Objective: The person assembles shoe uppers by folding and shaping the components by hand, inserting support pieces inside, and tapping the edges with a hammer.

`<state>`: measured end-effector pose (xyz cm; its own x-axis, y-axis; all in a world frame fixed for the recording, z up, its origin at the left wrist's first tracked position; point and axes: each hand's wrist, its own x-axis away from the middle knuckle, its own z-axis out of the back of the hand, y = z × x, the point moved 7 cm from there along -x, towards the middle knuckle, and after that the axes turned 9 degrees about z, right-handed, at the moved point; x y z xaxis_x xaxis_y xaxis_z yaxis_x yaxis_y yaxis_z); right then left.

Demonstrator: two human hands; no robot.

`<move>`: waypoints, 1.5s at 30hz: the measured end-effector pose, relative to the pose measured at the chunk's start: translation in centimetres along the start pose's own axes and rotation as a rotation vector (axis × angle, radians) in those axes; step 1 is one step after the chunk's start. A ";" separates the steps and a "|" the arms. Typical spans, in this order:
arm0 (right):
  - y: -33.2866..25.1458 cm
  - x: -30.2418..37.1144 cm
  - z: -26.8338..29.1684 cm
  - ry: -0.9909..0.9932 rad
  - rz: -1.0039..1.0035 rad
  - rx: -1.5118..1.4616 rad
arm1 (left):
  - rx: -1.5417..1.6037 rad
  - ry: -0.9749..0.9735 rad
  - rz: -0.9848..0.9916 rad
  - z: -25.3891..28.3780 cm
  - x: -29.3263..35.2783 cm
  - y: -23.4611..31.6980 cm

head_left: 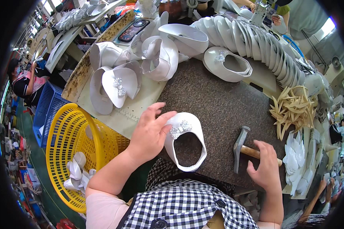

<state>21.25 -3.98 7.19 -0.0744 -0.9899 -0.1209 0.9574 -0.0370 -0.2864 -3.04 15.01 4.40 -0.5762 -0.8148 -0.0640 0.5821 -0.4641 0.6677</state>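
Note:
A white shoe upper (197, 128) with a glittering silver ornament lies on the dark stone slab in front of me, its oval opening facing up. My left hand (149, 131) is at the upper's left edge, fingers apart; index finger and thumb are at its rim, and I cannot tell how firmly they touch. To the right lies a hammer (239, 149) with a metal head and a wooden handle. My right hand (265, 164) is over the handle, thumb and fingers spread and not closed round it.
Finished-looking white uppers (120, 82) lie at the upper left, another (227, 65) at the slab's far edge. A long row of white pieces (252, 42) curves behind. Beige strips (294, 107) and white pieces (294, 160) lie right. A yellow basket (99, 149) stands left. People work nearby.

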 end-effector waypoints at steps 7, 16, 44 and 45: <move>0.6 0.5 -1.3 0.083 0.054 -0.015 | 0.134 -0.158 -0.177 -4.5 0.3 1.6; -6.6 -3.3 -3.7 -0.299 0.111 -0.175 | 0.061 -0.091 -0.049 -4.8 2.4 1.7; -0.4 0.4 -1.9 0.210 -0.018 -0.124 | 0.944 -0.411 0.182 -2.7 2.4 -3.9; 0.6 1.1 -2.3 0.224 -0.033 -0.061 | 0.946 -0.400 0.183 -2.4 2.3 -4.1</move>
<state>21.09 -4.77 4.68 -0.1720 -0.9329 -0.3163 0.9353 -0.0538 -0.3497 -5.39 14.21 -0.22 -0.7729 -0.5905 0.2323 0.0925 0.2573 0.9619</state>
